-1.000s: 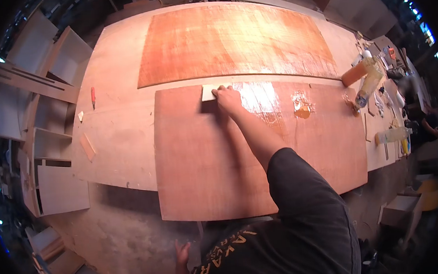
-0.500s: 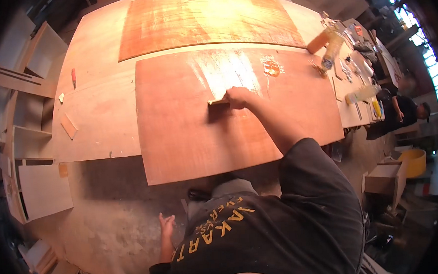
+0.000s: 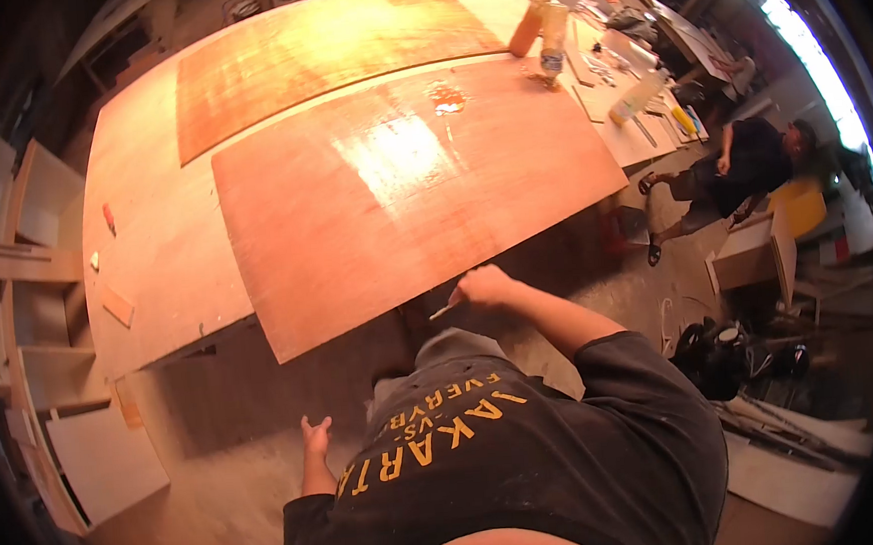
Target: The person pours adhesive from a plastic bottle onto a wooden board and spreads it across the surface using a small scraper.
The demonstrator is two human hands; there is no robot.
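Observation:
My right hand (image 3: 484, 287) is closed on a thin, pale flat scraper (image 3: 441, 313), just off the near edge of a reddish wood panel (image 3: 325, 249). Glossy wet liquid (image 3: 399, 155) streaks the panel's upper middle, and an amber puddle (image 3: 446, 98) lies near its far edge. Low at my left side, my left hand (image 3: 315, 432) hangs over the floor with its fingers apart and nothing in it. Behind the near panel lies a second, shiny orange panel (image 3: 333, 51).
The pale table (image 3: 158, 290) bears a red-handled tool (image 3: 109, 220) and a wood scrap (image 3: 117, 304). Bottles (image 3: 552, 41) and tools stand at its right end. A person (image 3: 750, 168) walks at the right. Shelving (image 3: 48, 286) is at the left.
My right hand has come from the far part of the near panel toward me, past its near edge, with the scraper. The view has turned, and the person at the right shows more fully.

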